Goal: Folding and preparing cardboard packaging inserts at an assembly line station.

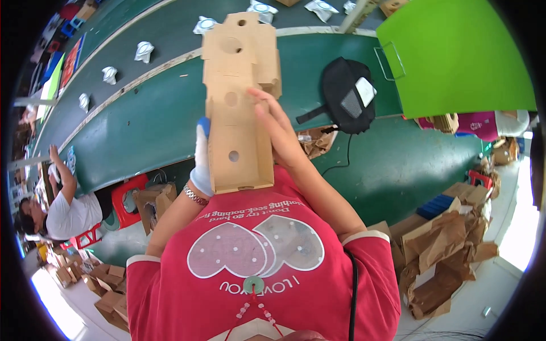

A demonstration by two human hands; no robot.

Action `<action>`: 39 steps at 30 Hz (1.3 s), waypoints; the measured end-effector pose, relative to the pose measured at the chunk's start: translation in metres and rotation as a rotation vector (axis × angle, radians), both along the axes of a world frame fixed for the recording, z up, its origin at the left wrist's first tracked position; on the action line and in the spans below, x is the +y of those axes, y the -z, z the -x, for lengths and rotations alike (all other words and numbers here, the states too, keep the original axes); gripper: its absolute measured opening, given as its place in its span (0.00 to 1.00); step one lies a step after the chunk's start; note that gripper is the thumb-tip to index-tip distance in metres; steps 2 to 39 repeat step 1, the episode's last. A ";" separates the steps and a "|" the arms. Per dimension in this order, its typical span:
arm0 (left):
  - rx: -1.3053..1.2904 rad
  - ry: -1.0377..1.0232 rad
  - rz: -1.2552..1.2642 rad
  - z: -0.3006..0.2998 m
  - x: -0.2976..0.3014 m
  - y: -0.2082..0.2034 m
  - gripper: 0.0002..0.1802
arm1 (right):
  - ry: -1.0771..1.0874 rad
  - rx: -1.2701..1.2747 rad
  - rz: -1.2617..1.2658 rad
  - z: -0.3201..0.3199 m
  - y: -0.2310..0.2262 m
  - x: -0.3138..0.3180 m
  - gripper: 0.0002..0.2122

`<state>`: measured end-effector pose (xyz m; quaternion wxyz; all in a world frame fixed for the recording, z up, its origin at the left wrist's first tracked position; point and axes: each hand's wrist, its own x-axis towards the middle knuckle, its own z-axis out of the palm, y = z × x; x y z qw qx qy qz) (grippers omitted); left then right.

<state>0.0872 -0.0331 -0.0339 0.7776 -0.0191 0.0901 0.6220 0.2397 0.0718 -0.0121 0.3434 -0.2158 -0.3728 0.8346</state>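
Note:
An unfolded brown cardboard box (242, 133), long and tray-like with round holes along its panels, stands raised in front of my chest. My left hand (202, 162), in a white glove with blue fingertips, grips its left side; part of the fingers is hidden behind the card. Along the right side lies my bare right hand (278, 131), its fingers stretched out flat against the edge of a panel. The far end of the card has flaps and reaches over the green bench (165, 108).
White wrapped pieces (144, 52) lie spaced along a dark conveyor beyond the bench. A black fan-like device (347, 94) sits to the right, near a bright green panel (455, 57). Opened cartons (443, 261) stand at lower right. A co-worker in white (74, 213) sits at left.

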 end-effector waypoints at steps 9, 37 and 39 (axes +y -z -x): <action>0.012 -0.021 -0.001 0.005 -0.003 -0.002 0.42 | -0.010 0.107 0.021 0.001 -0.006 -0.002 0.26; 0.012 -0.021 -0.001 0.005 -0.003 -0.002 0.42 | -0.010 0.107 0.021 0.001 -0.006 -0.002 0.26; 0.012 -0.021 -0.001 0.005 -0.003 -0.002 0.42 | -0.010 0.107 0.021 0.001 -0.006 -0.002 0.26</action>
